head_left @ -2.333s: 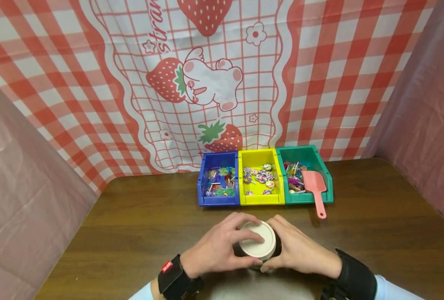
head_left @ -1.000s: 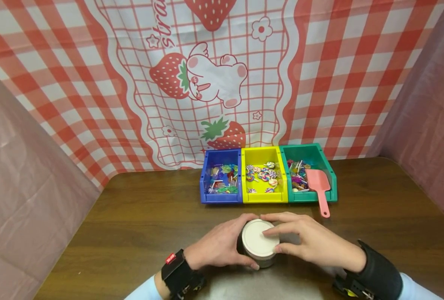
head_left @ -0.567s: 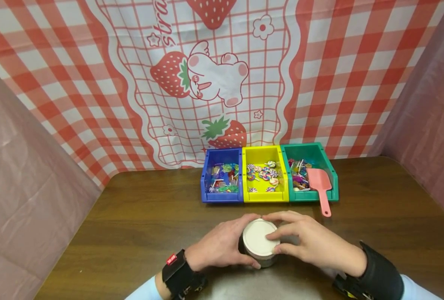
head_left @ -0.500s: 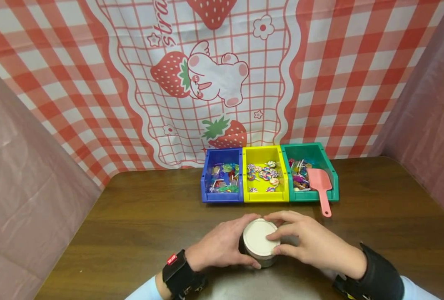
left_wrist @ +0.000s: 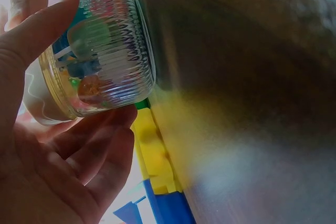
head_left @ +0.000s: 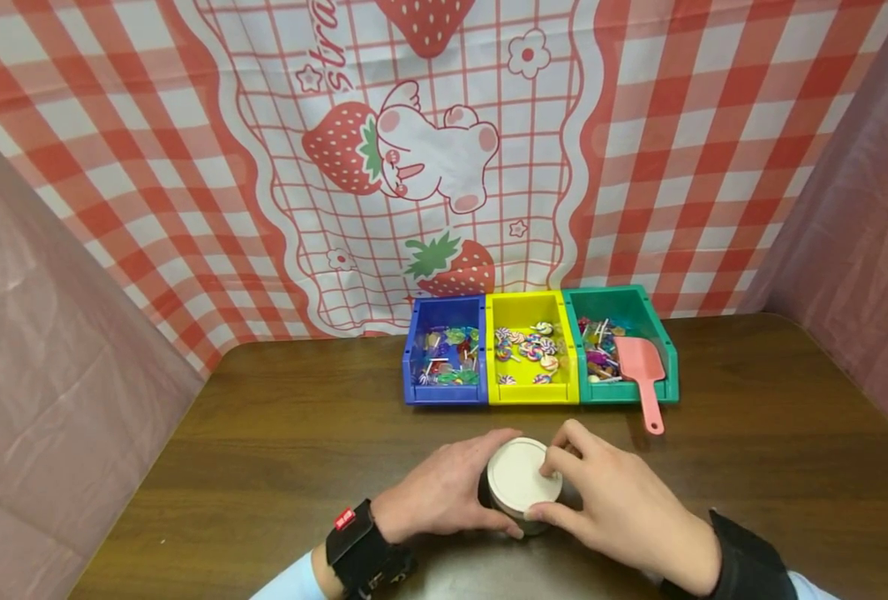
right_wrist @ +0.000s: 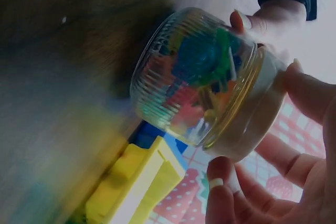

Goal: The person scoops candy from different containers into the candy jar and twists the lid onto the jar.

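A ribbed clear glass jar [right_wrist: 184, 77] with colourful candies inside stands upright on the table, topped by a cream lid [head_left: 522, 477]. My left hand [head_left: 444, 490] grips the jar's left side, thumb in front and fingers curving behind it. In the left wrist view the thumb lies along the glass [left_wrist: 113, 51]. My right hand [head_left: 620, 504] holds the lid by its right side; its thumb touches the near edge, and the index finger bends over the top. In the right wrist view the thumb and fingers sit about the lid, which still rests on the jar.
Behind the jar stand a blue bin [head_left: 444, 393], a yellow bin [head_left: 531, 393] and a green bin [head_left: 667, 375], each with candies or lollipops. A pink scoop [head_left: 641, 367] leans over the green bin's front. A strawberry-print cloth [head_left: 444, 167] hangs behind the wooden table [head_left: 286, 433].
Earlier the left hand lay over the lid; it then moved to the jar's side while the right hand took the lid. Just now the right hand has turned, its thumb shifting nearer along the rim.
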Motion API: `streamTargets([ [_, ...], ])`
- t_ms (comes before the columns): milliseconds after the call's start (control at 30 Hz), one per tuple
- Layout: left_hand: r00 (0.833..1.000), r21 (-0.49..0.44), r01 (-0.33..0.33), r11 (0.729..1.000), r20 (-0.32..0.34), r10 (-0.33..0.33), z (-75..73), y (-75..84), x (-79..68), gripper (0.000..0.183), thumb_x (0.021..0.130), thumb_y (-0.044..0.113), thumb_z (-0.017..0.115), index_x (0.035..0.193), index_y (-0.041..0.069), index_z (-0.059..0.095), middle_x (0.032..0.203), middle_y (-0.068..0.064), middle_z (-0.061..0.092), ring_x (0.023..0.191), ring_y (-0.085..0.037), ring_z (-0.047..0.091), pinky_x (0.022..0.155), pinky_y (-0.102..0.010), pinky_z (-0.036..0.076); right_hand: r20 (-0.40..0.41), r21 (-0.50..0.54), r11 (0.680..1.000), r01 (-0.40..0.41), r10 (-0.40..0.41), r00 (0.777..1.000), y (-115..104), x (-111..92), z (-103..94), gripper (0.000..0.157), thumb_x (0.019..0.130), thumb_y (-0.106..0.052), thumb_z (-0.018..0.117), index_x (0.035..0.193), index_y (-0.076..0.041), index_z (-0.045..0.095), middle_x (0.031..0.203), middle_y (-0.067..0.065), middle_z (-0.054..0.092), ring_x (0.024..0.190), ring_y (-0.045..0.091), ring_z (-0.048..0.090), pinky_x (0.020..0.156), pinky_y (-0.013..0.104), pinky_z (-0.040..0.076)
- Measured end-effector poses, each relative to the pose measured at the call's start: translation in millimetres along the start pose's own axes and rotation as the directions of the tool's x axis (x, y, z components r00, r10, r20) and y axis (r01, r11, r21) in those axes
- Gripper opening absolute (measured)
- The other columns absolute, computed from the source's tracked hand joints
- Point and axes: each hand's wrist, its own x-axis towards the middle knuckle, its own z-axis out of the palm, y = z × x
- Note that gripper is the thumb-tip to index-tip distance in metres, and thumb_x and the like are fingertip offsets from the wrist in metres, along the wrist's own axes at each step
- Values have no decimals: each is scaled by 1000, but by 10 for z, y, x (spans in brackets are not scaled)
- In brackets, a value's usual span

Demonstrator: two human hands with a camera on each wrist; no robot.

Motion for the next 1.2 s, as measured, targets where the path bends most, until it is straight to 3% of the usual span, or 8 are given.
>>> streamTargets([
  [100,1000,21,7,1000,8,-7,-9,-1,-4,97,63,70,64,142,24,31,126,12,50,102,-2,50,82,-24,42,-7,-33,999,7,-8,1000,-13,-3,-29,36,74,-68,56,87,-35,55,94,-20,39,72,-2,42,59,20,41],
  [267,999,34,12,999,32,-13,-21,-3,-9,97,63,73,61,142,25,31,130,11,48,105,-3,49,83,-27,42,3,95,981,170,-171,985,93,33,-107,15,87,-42,59,100,-35,59,114,-15,48,100,2,45,78,26,45],
  [367,999,35,10,999,36,-11,-20,-5,-10,96,63,74,60,141,27,30,131,12,47,106,-3,49,83,-27,42,55,199,946,257,-272,961,157,52,-142,20,91,-26,57,109,-33,61,128,-7,49,113,8,45,85,32,44],
  [600,1000,46,5,999,30,-7,-20,-4,-10,97,63,74,61,142,28,29,133,12,46,106,-4,49,83,-28,43,133,279,906,318,-365,922,221,59,-127,29,89,-17,58,112,-33,63,136,-3,45,122,15,41,90,36,42],
  [767,1000,63,5,998,28,-7,-25,3,-10,99,63,74,61,144,26,29,135,11,45,107,-6,50,83,-30,43,82,256,890,377,-408,909,235,59,-93,33,85,-11,63,110,-33,64,133,-3,48,121,17,42,91,36,41],
  [1200,999,67,23,997,45,-26,-41,16,-20,103,64,74,60,147,26,24,140,7,42,112,-9,48,86,-32,42,15,63,924,378,-379,925,93,37,-56,17,87,-28,61,103,-33,65,121,-7,54,110,11,47,81,27,45],
])
